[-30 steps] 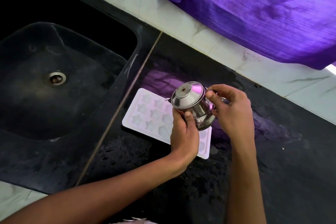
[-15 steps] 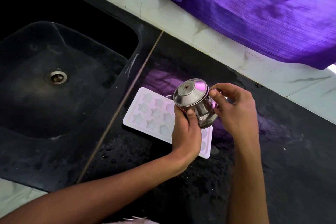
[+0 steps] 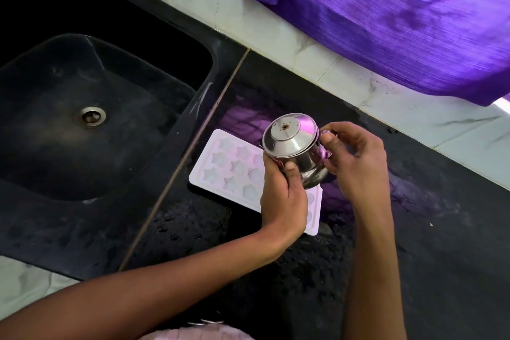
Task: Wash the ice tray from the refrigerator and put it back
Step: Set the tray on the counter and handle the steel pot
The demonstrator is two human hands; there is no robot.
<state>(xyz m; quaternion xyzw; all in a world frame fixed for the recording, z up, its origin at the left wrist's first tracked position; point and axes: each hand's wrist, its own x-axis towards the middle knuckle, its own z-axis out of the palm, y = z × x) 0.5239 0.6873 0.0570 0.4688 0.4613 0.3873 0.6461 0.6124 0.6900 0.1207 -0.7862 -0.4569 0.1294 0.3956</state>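
Observation:
A white ice tray (image 3: pixel 229 165) with star-shaped and round cups lies flat on the black counter (image 3: pixel 441 243), just right of the sink. Above its right half I hold a small lidded steel pot (image 3: pixel 292 143). My left hand (image 3: pixel 284 193) wraps the pot's body from below and the front. My right hand (image 3: pixel 356 163) grips the pot at its right side, where its handle would be; the fingers hide that part. The tray's right end is covered by my left hand and the pot.
A black sink (image 3: pixel 82 130) with a metal drain (image 3: pixel 90 116) fills the left. A purple cloth (image 3: pixel 400 16) hangs over the white tiled wall behind. Water drops lie on the counter in front of the tray.
Both hands and the pot have barely shifted; the pot sits slightly higher and its lid tilts a little more toward me. The tray has not moved.

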